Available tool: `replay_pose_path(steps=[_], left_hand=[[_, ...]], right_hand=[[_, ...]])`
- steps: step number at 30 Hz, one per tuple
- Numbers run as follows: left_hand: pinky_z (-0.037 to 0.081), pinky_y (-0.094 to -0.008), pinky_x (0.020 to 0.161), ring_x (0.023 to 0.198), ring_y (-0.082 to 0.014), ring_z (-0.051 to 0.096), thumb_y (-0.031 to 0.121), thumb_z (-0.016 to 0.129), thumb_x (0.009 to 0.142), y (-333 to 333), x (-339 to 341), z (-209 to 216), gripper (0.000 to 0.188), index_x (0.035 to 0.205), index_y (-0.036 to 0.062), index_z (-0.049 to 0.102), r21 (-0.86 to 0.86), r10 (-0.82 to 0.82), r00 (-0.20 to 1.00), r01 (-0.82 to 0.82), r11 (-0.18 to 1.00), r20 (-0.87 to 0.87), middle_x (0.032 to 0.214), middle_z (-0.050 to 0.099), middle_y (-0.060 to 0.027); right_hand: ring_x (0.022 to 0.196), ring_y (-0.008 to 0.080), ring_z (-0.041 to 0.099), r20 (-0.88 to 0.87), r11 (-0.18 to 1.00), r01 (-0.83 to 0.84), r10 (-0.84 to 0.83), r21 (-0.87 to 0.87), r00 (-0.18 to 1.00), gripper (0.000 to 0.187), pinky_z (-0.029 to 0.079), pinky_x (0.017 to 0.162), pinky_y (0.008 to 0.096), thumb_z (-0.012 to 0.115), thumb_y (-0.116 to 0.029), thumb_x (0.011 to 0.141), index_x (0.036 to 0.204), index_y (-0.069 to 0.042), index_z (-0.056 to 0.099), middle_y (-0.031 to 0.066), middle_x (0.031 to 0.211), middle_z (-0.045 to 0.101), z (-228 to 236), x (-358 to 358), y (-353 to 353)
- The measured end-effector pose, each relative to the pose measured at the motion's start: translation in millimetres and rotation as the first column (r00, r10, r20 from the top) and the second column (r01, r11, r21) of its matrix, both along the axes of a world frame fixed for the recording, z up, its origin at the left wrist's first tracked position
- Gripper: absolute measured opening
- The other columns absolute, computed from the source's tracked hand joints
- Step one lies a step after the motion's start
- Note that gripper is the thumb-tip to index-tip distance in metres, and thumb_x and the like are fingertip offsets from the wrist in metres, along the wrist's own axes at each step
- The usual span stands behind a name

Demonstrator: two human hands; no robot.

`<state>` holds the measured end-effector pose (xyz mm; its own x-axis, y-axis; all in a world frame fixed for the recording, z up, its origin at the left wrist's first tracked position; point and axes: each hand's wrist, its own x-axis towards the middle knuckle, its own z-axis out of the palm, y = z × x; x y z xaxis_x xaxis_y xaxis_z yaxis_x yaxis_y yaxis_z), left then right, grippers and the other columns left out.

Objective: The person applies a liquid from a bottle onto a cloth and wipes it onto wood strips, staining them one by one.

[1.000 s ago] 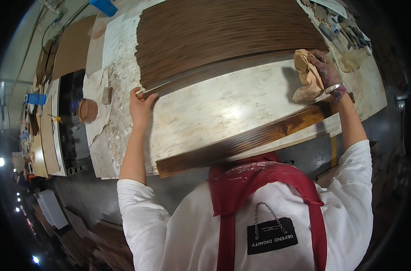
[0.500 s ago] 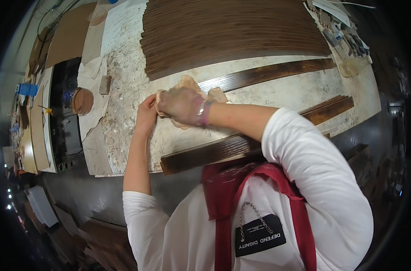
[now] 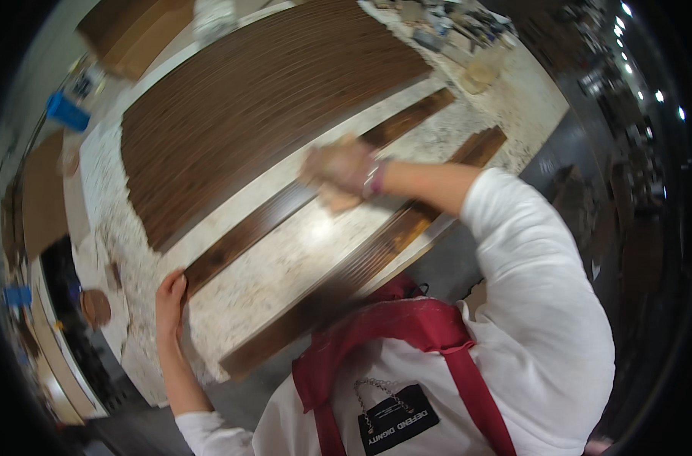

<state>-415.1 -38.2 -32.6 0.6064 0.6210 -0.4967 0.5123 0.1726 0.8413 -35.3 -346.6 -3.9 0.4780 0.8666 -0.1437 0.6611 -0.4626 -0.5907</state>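
Note:
A single dark brown, glossy wooden strip (image 3: 243, 234) lies slantwise across the pale, stained worktable (image 3: 255, 292). At its left end my left hand (image 3: 171, 298) holds the tip, fingers pressed together against the wood. Over the strip's middle, my right hand (image 3: 337, 167) is closed on a tan rag (image 3: 338, 199) and covers part of the wood. This hand and the rag are smeared by motion. A pinkish band and a bracelet circle the right wrist.
Many dark strips lie side by side as a large panel (image 3: 262, 106) beyond. More stacked strips (image 3: 315, 292) run along the near edge by my apron. A round brown container (image 3: 96, 307) stands at left, a cloudy plastic tub (image 3: 484, 70) at far right beside clutter.
My right hand with the rag has moved rightward along the strip, away from my left hand. My left hand has gone to the strip's left end. The whole view has turned.

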Motion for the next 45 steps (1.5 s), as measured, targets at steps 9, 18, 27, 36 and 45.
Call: replay_pose_path(steps=[9, 18, 27, 36, 45], left_hand=[[0.047, -0.0245, 0.075, 0.084, -0.0094, 0.057, 0.007, 0.063, 0.091, -1, 9, -2, 0.024, 0.115, 0.0026, 0.063, -0.004, 0.087, 0.995, -0.087, 0.996, -0.042, 0.094, 0.061, -0.0006], [0.049, -0.0372, 0.085, 0.09, -0.0354, 0.061, -0.003, 0.071, 0.075, -14, -6, 18, 0.026, 0.098, -0.0001, 0.059, 0.901, -0.183, 0.921, 0.379, 0.21, -0.345, 0.099, 0.063, -0.0169], [0.05, -0.0375, 0.085, 0.099, -0.0312, 0.062, 0.01, 0.082, 0.068, -23, -13, 9, 0.061, 0.123, 0.0047, 0.056, 0.71, -0.18, 0.964, 0.266, 0.652, -0.196, 0.111, 0.065, -0.0136], [0.05, -0.0346, 0.083, 0.095, -0.027, 0.062, 0.007, 0.081, 0.068, -29, -12, 14, 0.101, 0.152, 0.014, 0.025, 0.631, -0.071, 0.976, 0.188, 0.752, -0.206, 0.11, 0.066, -0.0125], [0.048, -0.0381, 0.085, 0.097, -0.0292, 0.06, 0.01, 0.08, 0.072, -24, -20, 3, 0.075, 0.138, 0.0083, 0.045, 0.719, -0.174, 0.983, 0.157, 0.677, -0.051, 0.108, 0.064, -0.0129]], right_hand=[[0.08, 0.0205, 0.063, -0.095, 0.845, 0.518, -0.509, 0.134, 0.856, 0.034, 0.052, 0.076, 0.0347, 0.037, -0.034, 0.098, 0.094, -0.01, 0.061, 0.009, 0.089, 0.065, -31, 202, -175], [0.111, 0.035, 0.057, 0.424, 0.877, 0.373, -0.474, 0.301, 0.772, 0.035, 0.044, 0.096, 0.038, 0.055, -0.022, 0.094, 0.126, -0.007, 0.055, 0.0138, 0.126, 0.058, 39, 219, -169], [0.078, 0.0164, 0.059, -0.4, 0.977, 0.018, 0.07, 0.212, 0.914, 0.021, 0.048, 0.071, 0.0292, 0.045, -0.021, 0.098, 0.094, -0.007, 0.06, 0.0053, 0.087, 0.059, -1, 86, -65], [0.087, 0.0298, 0.062, 0.295, 0.72, -0.657, 0.592, 0.226, 0.75, 0.013, 0.052, 0.074, 0.0401, 0.05, -0.009, 0.089, 0.095, -0.006, 0.06, 0.0134, 0.096, 0.059, -14, -226, 208], [0.082, 0.0179, 0.056, 0.052, 0.846, -0.504, 0.503, 0.173, 0.863, 0.026, 0.048, 0.079, 0.0328, 0.042, -0.024, 0.098, 0.089, -0.007, 0.059, 0.0052, 0.088, 0.059, -14, -76, 91]])
